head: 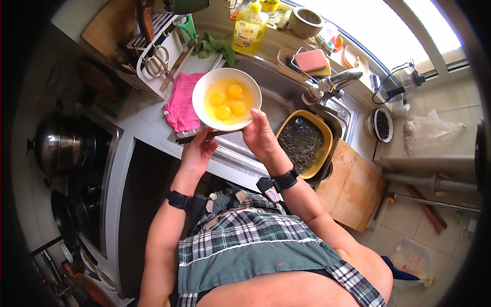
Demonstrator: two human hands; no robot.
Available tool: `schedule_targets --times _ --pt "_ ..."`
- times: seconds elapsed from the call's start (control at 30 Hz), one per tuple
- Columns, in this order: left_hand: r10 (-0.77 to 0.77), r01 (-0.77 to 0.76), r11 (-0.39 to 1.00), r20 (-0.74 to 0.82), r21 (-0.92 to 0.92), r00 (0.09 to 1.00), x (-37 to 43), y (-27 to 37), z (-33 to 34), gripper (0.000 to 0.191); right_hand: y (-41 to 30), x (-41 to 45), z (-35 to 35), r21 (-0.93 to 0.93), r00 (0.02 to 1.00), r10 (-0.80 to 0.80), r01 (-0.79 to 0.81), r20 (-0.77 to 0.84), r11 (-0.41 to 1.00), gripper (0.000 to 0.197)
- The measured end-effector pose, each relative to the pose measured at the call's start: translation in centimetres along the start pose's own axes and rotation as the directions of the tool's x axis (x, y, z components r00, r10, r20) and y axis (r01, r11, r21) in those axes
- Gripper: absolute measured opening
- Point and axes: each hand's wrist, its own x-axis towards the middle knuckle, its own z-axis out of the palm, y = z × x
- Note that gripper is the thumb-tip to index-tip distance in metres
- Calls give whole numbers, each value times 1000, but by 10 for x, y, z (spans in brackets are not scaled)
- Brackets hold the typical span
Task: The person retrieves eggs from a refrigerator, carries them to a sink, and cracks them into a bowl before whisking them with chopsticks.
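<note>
A white bowl (198, 92) with several whole egg yolks (235, 91) in clear egg white is held up over the near left part of the sink. My right hand (264, 138) grips its right side, thumb on the rim. Dark brown chopsticks (185, 140) lie crosswise just below the bowl's near edge, and my left hand (197, 151) has its fingers around them. The chopsticks' right end reaches towards my right palm. Whether my left fingers also touch the bowl is hard to tell.
Behind the bowl lies a pink cloth (182, 101) on the counter. A yellow basin (328, 144) of dark shredded food in water sits in the steel sink (268, 73), near the faucet (345, 78). A wooden cutting board (351, 186) is at right, a steel pot (59, 144) at left.
</note>
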Motion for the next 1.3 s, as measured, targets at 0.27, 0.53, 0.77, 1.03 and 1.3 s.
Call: schedule_targets --times 0.27,0.53,0.77,1.03,1.3 --pt "759 -668 395 185 631 624 -95 124 34 21 -27 -18 -11 25 991 121 -120 -61 992 62" --pt "402 -732 127 641 669 655 -57 98 113 3 -39 -23 -31 -43 986 170 -170 -6 985 57" --pt "147 -511 464 506 723 850 -42 83 128 25 -38 -37 -53 -41 984 156 -160 -87 986 40" --pt "6 -252 734 365 630 931 -26 82 74 37 -26 -47 -56 -2 981 91 -93 -174 996 51" --pt "102 -246 826 293 508 951 -9 63 41 27 -21 -50 -60 41 978 53 -45 -201 998 48"
